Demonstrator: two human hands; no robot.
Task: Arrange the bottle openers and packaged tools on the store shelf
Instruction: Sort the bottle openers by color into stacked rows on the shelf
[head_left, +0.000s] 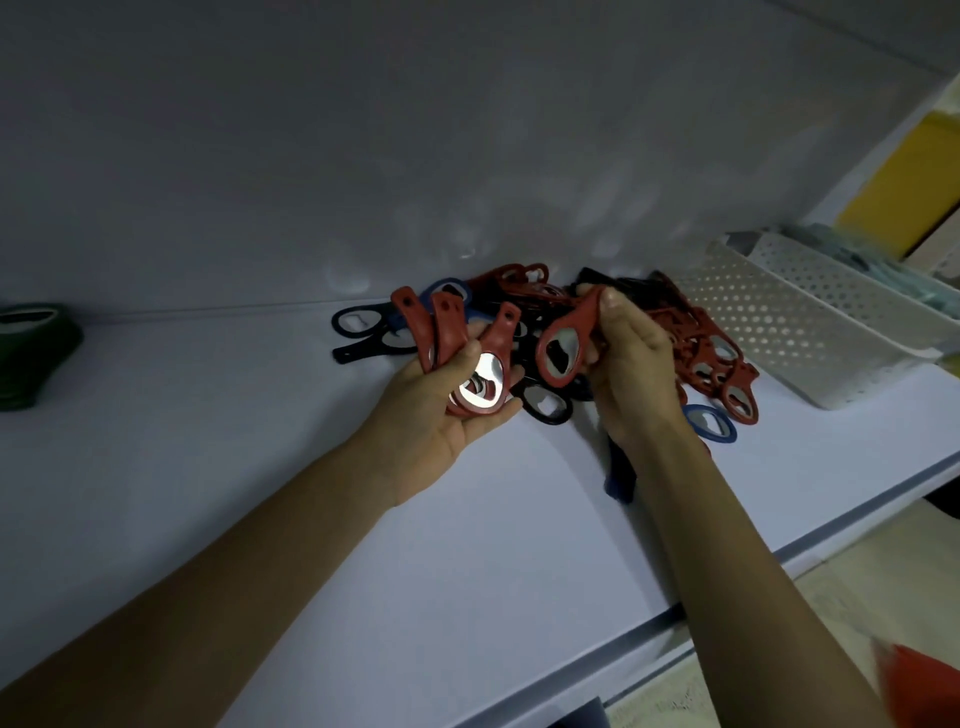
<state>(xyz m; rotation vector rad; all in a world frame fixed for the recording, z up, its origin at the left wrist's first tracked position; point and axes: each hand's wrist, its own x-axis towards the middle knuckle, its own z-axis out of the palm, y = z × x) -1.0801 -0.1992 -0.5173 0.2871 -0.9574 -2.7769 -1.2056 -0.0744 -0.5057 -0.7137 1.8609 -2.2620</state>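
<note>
Bunch of red openers (441, 332) is gripped in curled fingers of left hand (441, 415) & single red opener (563, 345) is pinched by right hand (636, 374), both over opener pile (722, 353) nr shelf's (260, 441) back edge, beside white basket (779, 322).

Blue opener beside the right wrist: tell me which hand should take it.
Likely right. The blue opener lies beside the right hand, whose fingers pinch just one red opener; the left hand is farther off, gripping a red stack.
</note>
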